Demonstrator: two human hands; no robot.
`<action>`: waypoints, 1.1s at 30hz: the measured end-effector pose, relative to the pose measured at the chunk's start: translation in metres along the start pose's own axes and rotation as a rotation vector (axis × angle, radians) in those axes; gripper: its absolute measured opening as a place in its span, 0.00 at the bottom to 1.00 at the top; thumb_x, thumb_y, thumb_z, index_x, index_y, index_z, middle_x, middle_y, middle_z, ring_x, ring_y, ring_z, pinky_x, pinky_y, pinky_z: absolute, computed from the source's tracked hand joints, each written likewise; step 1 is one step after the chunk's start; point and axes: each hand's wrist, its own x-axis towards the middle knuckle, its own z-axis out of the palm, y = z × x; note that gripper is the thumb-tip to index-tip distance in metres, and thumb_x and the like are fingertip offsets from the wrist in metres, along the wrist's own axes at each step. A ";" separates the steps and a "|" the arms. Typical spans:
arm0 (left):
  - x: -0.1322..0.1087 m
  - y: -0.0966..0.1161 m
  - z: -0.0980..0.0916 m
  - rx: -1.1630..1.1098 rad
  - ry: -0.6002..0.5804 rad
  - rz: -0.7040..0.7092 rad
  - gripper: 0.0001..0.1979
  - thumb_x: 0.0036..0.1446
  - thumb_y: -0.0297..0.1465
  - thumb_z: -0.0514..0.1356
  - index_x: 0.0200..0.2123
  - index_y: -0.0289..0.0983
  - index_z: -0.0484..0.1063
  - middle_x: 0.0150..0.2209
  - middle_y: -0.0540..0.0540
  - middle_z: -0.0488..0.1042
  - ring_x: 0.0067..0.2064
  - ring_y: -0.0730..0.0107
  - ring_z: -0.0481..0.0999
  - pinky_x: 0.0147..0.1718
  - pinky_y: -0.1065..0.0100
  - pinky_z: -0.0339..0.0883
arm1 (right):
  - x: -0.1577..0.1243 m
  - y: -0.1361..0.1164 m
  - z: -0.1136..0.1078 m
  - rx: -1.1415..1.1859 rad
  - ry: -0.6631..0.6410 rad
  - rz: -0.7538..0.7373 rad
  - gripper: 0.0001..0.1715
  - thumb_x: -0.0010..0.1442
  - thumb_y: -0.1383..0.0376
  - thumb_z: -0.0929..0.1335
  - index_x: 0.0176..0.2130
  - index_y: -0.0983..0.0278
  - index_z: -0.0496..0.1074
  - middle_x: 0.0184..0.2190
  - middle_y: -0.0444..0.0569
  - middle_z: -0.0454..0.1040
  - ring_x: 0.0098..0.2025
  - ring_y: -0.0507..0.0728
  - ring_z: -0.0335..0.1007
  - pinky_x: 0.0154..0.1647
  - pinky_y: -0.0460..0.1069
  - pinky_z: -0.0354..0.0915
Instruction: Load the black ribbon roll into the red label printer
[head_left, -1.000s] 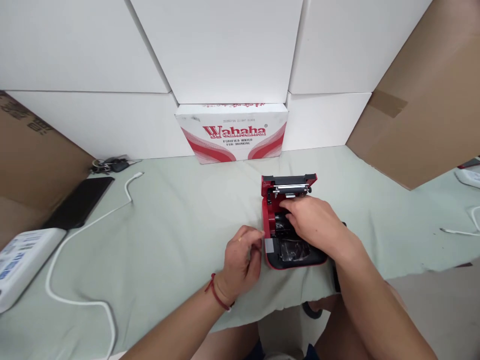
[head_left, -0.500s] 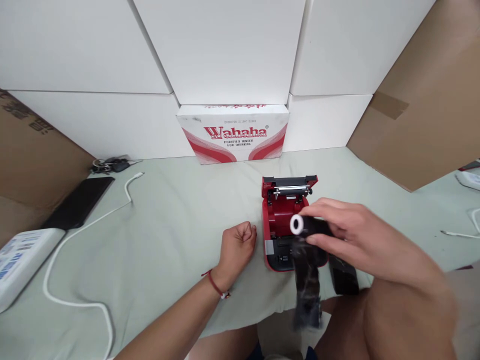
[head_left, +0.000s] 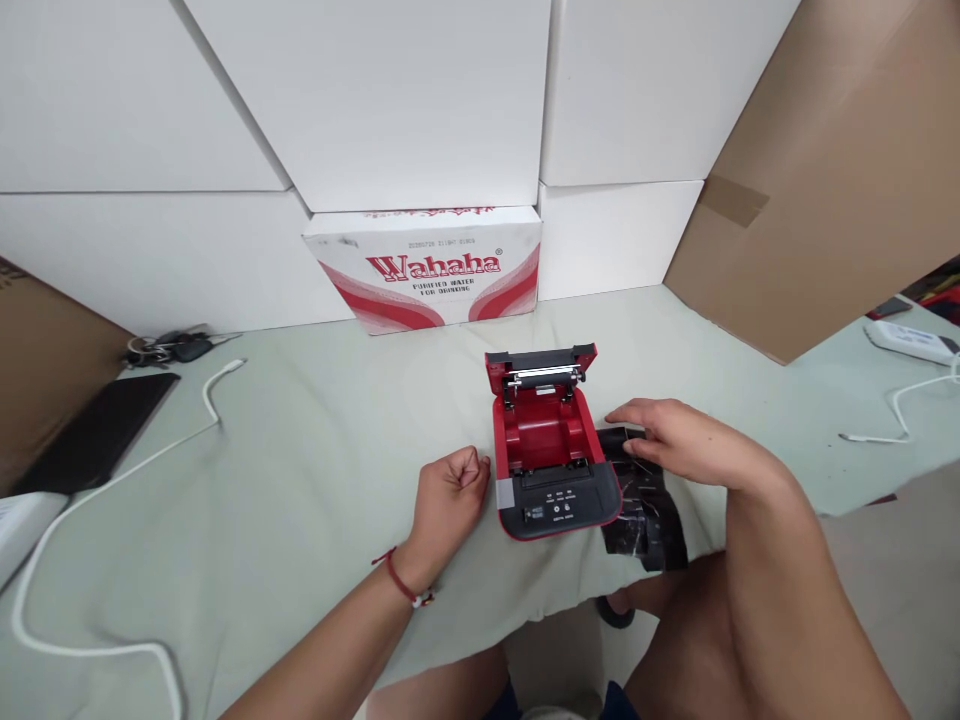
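Note:
A small red and black label printer [head_left: 544, 430] stands on the cloth with its lid tipped back and its red roll bay bare. Just left of it, my left hand [head_left: 452, 495] rests as a closed fist with nothing in it. To the printer's right lies a roll of glossy black film [head_left: 637, 500], its loose length spread toward the table's front edge. My right hand [head_left: 675, 438] hovers at the upper end of this film, index finger and thumb apart; the other fingers are partly hidden.
A Wahaha carton [head_left: 431, 275] stands against white boxes [head_left: 420, 100] at the back. Cardboard [head_left: 810, 180] walls off the right. At left lie keys [head_left: 184, 345], a black flat object [head_left: 101, 430] and a white cable [head_left: 112, 505]. The cloth's front edge [head_left: 480, 640] is close.
My right hand has carried the black film roll from above the printer down to the table at its right and loosened its fingers. My left fist stays beside the printer. The view has shifted.

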 end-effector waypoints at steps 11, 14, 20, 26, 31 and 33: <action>-0.002 0.002 -0.001 -0.018 -0.017 -0.008 0.17 0.49 0.35 0.56 0.21 0.43 0.46 0.20 0.57 0.47 0.26 0.76 0.46 0.24 0.73 0.46 | 0.003 0.028 0.003 -0.118 -0.085 0.154 0.21 0.59 0.71 0.69 0.50 0.61 0.82 0.45 0.51 0.85 0.47 0.60 0.80 0.49 0.51 0.72; -0.006 0.002 -0.001 -0.018 -0.035 0.012 0.16 0.49 0.34 0.56 0.21 0.43 0.47 0.20 0.57 0.47 0.26 0.76 0.46 0.24 0.72 0.45 | -0.028 0.025 -0.016 0.047 -0.116 0.022 0.19 0.63 0.69 0.68 0.52 0.58 0.81 0.48 0.50 0.84 0.48 0.59 0.80 0.50 0.51 0.72; -0.012 0.004 0.000 -0.008 0.037 0.076 0.13 0.56 0.31 0.59 0.25 0.41 0.57 0.23 0.56 0.55 0.26 0.75 0.54 0.25 0.73 0.52 | -0.063 -0.012 -0.038 0.263 -0.108 -0.374 0.20 0.73 0.63 0.65 0.59 0.54 0.78 0.54 0.51 0.81 0.52 0.58 0.80 0.53 0.50 0.73; -0.021 0.001 -0.001 0.047 0.182 0.461 0.03 0.66 0.26 0.59 0.41 0.40 0.68 0.34 0.51 0.66 0.33 0.70 0.68 0.33 0.70 0.66 | -0.009 -0.072 0.001 0.036 0.179 -0.338 0.24 0.71 0.72 0.63 0.61 0.59 0.74 0.56 0.53 0.78 0.52 0.59 0.78 0.52 0.52 0.71; -0.031 0.004 -0.009 0.207 0.224 0.838 0.18 0.62 0.22 0.58 0.55 0.39 0.70 0.43 0.44 0.69 0.45 0.61 0.70 0.43 0.61 0.71 | 0.013 -0.102 0.016 -0.282 0.142 -0.126 0.24 0.68 0.76 0.61 0.56 0.62 0.74 0.48 0.51 0.78 0.38 0.58 0.77 0.30 0.51 0.59; -0.034 0.009 -0.011 0.241 0.197 0.938 0.22 0.61 0.24 0.57 0.58 0.36 0.70 0.46 0.41 0.67 0.49 0.57 0.69 0.48 0.56 0.71 | 0.019 -0.107 0.018 -0.355 0.099 -0.106 0.25 0.64 0.78 0.61 0.54 0.62 0.75 0.46 0.50 0.78 0.35 0.59 0.76 0.27 0.52 0.53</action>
